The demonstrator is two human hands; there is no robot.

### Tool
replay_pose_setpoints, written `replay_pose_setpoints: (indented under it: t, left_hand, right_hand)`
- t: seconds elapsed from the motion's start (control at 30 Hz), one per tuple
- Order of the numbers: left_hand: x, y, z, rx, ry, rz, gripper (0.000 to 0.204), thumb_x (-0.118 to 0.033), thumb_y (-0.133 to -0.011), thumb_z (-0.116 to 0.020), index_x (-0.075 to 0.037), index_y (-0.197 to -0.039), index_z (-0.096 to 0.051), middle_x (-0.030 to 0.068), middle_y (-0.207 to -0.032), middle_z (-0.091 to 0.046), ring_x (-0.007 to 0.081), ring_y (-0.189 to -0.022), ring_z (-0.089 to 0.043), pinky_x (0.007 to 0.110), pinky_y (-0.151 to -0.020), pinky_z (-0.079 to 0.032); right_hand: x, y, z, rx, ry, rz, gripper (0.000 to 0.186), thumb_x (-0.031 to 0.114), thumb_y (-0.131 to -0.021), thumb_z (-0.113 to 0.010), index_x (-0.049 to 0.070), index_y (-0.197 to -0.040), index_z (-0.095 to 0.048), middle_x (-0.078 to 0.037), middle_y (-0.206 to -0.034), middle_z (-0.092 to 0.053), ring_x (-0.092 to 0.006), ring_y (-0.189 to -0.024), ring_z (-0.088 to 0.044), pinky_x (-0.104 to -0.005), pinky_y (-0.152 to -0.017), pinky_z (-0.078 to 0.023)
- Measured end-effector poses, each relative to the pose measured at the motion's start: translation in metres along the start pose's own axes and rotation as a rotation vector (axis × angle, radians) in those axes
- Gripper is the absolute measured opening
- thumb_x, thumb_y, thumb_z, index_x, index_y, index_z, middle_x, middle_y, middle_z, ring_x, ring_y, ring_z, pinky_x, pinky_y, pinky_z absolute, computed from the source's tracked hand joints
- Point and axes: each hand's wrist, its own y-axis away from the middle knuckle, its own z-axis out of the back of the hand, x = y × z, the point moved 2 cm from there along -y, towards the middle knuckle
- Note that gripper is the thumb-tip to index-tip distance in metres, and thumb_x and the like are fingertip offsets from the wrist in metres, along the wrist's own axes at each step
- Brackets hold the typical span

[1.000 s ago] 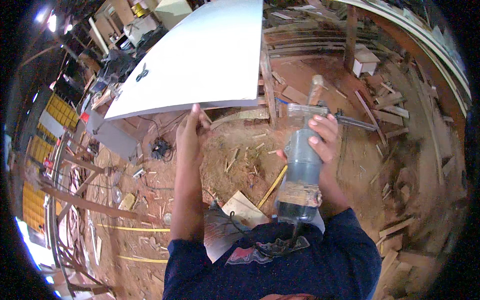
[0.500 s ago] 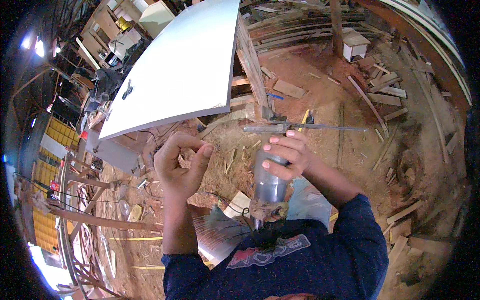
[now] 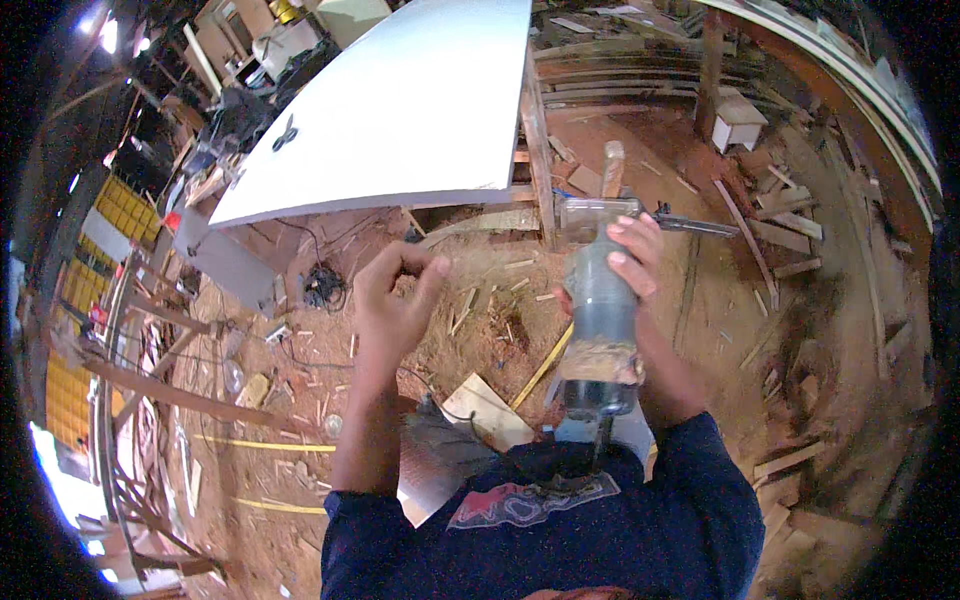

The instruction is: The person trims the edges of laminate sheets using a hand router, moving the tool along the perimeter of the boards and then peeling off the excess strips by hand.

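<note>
Here, a dirt floor [image 3: 720,400] spreads below the left fingers [image 3: 428,290] and right fingers [image 3: 630,270]. A white board [image 3: 400,110] lies ahead of the left fingers, apart from them. A grey power tool [image 3: 602,312] sits within the right fingers, wrapped round its body. The left fingers curl toward their thumb; whether they pinch anything, I cannot tell. Beyond them, a black object [image 3: 286,134] rests on the board.

The person wears a dark navy shirt [image 3: 480,560] with short sleeves [image 3: 708,470]; its chest print [image 3: 535,502] shows red and grey, edged pale. A greyish lower garment [image 3: 438,450] is partly hidden. The left hand [image 3: 392,295] and right hand [image 3: 636,262] are bare.
</note>
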Motion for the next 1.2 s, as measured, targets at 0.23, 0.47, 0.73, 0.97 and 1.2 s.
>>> replay_pose_setpoints:
  t: [0.23, 0.47, 0.73, 0.97, 1.2]
  left_hand:
    - [0.051, -0.030, 0.002, -0.287, 0.590, 0.380, 0.036, -0.037, -0.104, -0.068, 0.000, -0.106, -0.065, 0.0070, -0.090, -0.071, 0.0130, -0.077, -0.066, 0.030, -0.072, -0.054]
    - [0.057, -0.063, 0.008, -0.378, 0.793, 0.527, 0.046, -0.037, -0.101, -0.072, 0.006, -0.114, -0.062, 0.0128, -0.099, -0.070, 0.0204, -0.082, -0.071, 0.034, -0.076, -0.060]
    - [0.062, -0.065, 0.013, -0.317, 0.726, 0.507, 0.049, -0.035, -0.097, -0.078, 0.007, -0.118, -0.064, 0.0126, -0.101, -0.068, 0.0195, -0.085, -0.069, 0.034, -0.076, -0.059]
    - [0.065, -0.063, 0.013, -0.281, 0.757, 0.471, 0.055, -0.035, -0.095, -0.080, 0.009, -0.120, -0.061, 0.0140, -0.109, -0.065, 0.0215, -0.098, -0.065, 0.036, -0.086, -0.057]
    - [0.058, -0.063, 0.012, -0.314, 0.746, 0.462, 0.054, -0.034, -0.096, -0.079, 0.009, -0.122, -0.061, 0.0130, -0.110, -0.065, 0.0221, -0.098, -0.065, 0.037, -0.089, -0.055]
  right_hand:
    - [0.027, -0.011, -0.016, 0.045, 0.021, 0.000, 0.080, 0.047, -0.080, -0.090, 0.018, -0.134, -0.039, -0.015, -0.129, -0.056, -0.0351, -0.119, -0.059, -0.0621, -0.109, -0.042]
    - [0.044, -0.013, -0.053, 0.032, -0.108, 0.051, 0.084, 0.045, -0.074, -0.094, 0.019, -0.134, -0.040, -0.013, -0.127, -0.056, -0.0350, -0.119, -0.061, -0.0609, -0.109, -0.043]
    - [0.041, -0.014, -0.087, -0.100, -0.078, 0.078, 0.083, 0.052, -0.074, -0.092, 0.020, -0.132, -0.041, -0.012, -0.125, -0.056, -0.0331, -0.115, -0.061, -0.0581, -0.105, -0.045]
    - [0.045, -0.012, -0.092, -0.129, -0.035, 0.082, 0.082, 0.053, -0.076, -0.091, 0.021, -0.133, -0.041, -0.012, -0.125, -0.056, -0.0324, -0.115, -0.060, -0.0570, -0.102, -0.046]
    - [0.044, -0.021, -0.085, -0.045, -0.003, 0.124, 0.081, 0.052, -0.077, -0.090, 0.020, -0.133, -0.041, -0.012, -0.126, -0.055, -0.0322, -0.115, -0.060, -0.0565, -0.102, -0.045]
